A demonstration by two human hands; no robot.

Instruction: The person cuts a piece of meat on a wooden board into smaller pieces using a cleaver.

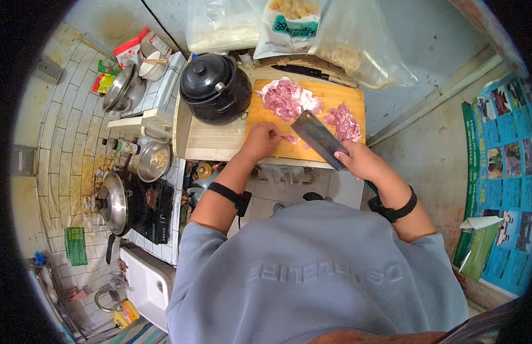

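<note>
On a wooden cutting board (307, 92), a larger heap of sliced raw meat (283, 99) lies at the back left and a smaller heap (343, 122) at the right. My right hand (360, 159) grips a cleaver (319, 137) near its handle end; the broad dark blade slants over the board between the heaps. My left hand (264, 139), at the board's left front, pinches a small strip of meat (288, 138) that rests on the wood. A few scraps lie close to the blade.
A black lidded pot (216, 88) stands left of the board. Behind it lies a knife (302, 71), with plastic bags (360, 47) beyond. Farther left are a metal bowl (154, 161), a lidded pan (113, 202) on a cooktop and a white sink (147, 286).
</note>
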